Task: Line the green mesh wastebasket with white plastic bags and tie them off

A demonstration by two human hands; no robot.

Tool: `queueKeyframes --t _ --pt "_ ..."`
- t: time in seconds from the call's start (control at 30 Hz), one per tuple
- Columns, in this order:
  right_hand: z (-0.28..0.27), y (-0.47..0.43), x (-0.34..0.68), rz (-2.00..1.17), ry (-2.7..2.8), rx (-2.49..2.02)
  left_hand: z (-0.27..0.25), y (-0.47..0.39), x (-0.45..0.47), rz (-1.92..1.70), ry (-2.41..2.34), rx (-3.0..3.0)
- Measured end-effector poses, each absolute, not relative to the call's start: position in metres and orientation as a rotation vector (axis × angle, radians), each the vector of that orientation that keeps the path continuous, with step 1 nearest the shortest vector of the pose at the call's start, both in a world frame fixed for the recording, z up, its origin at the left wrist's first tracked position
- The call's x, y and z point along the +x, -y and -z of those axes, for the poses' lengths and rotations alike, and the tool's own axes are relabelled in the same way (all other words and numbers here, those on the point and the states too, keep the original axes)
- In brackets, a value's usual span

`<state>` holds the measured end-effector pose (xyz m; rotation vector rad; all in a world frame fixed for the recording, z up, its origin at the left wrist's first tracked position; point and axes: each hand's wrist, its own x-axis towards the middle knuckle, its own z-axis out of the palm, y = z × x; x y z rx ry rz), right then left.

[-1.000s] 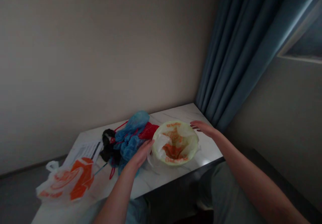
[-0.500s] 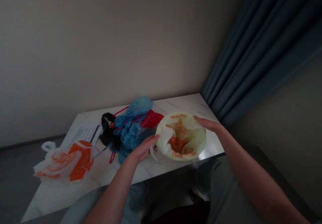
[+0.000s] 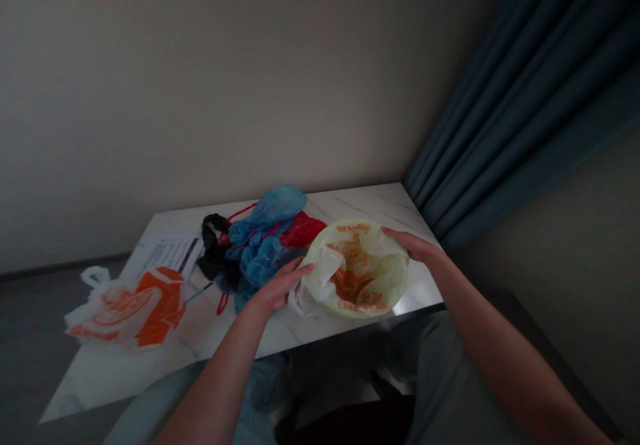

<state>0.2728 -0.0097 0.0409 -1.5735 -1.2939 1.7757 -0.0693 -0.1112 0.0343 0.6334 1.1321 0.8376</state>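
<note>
A pale green round bin (image 3: 404, 278) stands tilted with its mouth towards me at the table's front edge. Inside it and over its rim lies a white plastic bag (image 3: 327, 265) with orange print. My left hand (image 3: 280, 285) grips the bag's bunched edge at the bin's left side, thumb on top. On the far right of the rim, my right hand (image 3: 413, 245) holds the bin, most fingers hidden behind it. Just beyond my left hand is a heap of crumpled blue plastic bags (image 3: 265, 258).
The marble-patterned table (image 3: 115, 378) stands against a wall. On it lie a red bag (image 3: 303, 230), a black bag (image 3: 215, 258), a printed sheet (image 3: 163, 255), a pen-like blue stick (image 3: 200, 292) and a white-and-orange plastic bag (image 3: 133, 308). A blue curtain (image 3: 520, 105) hangs at right.
My left hand has shifted slightly left and up, drawing the bag's edge outward over the bin's left rim. My right hand stays on the rim.
</note>
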Motion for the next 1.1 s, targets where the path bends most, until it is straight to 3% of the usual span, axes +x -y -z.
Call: queueKeyframes --t 0.2,0.7,1.1 --pt "-0.045 0.007 0.289 -1.983 1.09 -1.557 -0.041 0.103 -0.069 -0.944 -1.189 0.689" --pt "-0.053 0.007 0.298 -1.843 1.15 -1.51 -0.048 0.09 -0.079 -0.98 -1.232 0.804" --pt "-0.061 0.012 0.29 -1.785 1.126 -1.583 -0.046 0.084 -0.079 -1.233 -1.112 0.659"
